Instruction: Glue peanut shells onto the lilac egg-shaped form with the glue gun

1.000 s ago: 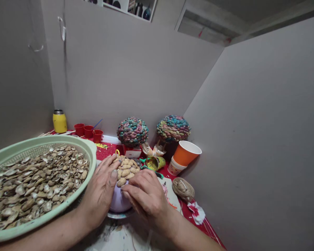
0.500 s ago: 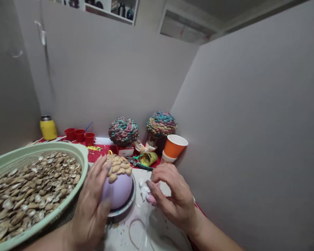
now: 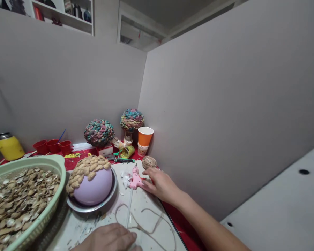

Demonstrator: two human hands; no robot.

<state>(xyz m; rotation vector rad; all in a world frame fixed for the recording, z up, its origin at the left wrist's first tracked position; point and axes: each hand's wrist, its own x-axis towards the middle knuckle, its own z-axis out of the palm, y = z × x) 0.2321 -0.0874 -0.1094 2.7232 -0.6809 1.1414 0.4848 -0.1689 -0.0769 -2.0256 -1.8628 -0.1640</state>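
in the head view the right hand (image 3: 161, 184) lay stretched out on the white work board (image 3: 146, 216), its fingers loosely extended and resting on a small pink putty-like lump (image 3: 136, 179) beside white scraps (image 3: 125, 177), gripping nothing firmly, while the left hand (image 3: 110, 238) lay flat and open at the near edge, touching a thin stick (image 3: 129, 207) and looped twine (image 3: 149, 223). the pink lump, just right of the lilac ball (image 3: 94, 188) half clad in rough tan nut shells (image 3: 87, 167) in its metal dish (image 3: 115, 190), looked soft, light and tacky, best pinched at its edge. a green basket (image 3: 51, 195) of brittle shell halves stood left.
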